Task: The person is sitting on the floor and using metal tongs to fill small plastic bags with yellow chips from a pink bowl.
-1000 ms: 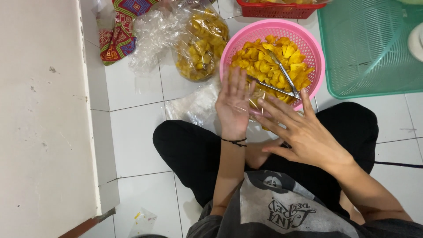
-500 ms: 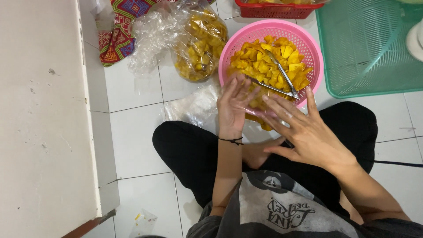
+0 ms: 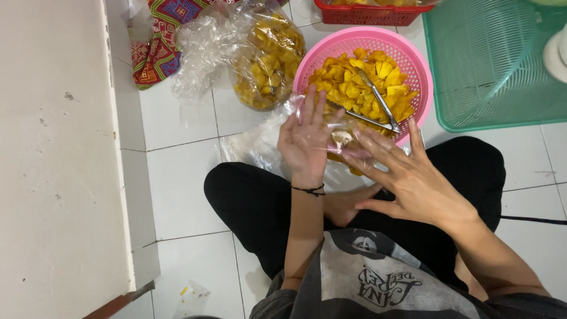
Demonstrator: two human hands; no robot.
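On the white tiled floor (image 3: 183, 195) a person sits cross-legged in black trousers, with a pale wall (image 3: 59, 147) running down their left side. Well off to the right lies a large green mesh tray (image 3: 490, 65), and a red crate (image 3: 372, 13) shows at the top edge. Straight ahead sits a round pink basket (image 3: 422, 88) heaped with yellow chips, with metal tongs (image 3: 378, 106) resting across the pile. Just left of the basket lies a filled clear bag of chips (image 3: 269, 59), crumpled loose plastic beside it and a patterned cloth (image 3: 156, 47) behind that.

Between the person's knees and the near rim of the basket, a small clear plastic bag (image 3: 339, 139) with a few chips inside is held up between both hands. The left hand (image 3: 304, 139) is raised upright, palm turned towards the right, fingers straight and close together, pressed flat against the bag's side; a thin black cord circles its wrist. The right hand (image 3: 413, 177) reaches in from the right with fingers spread wide, its fingertips (image 3: 360, 139) laid on the bag's other face. Neither hand curls into a closed grasp; the bag seems to be sandwiched between them, though the film is too transparent to trace its edges surely.
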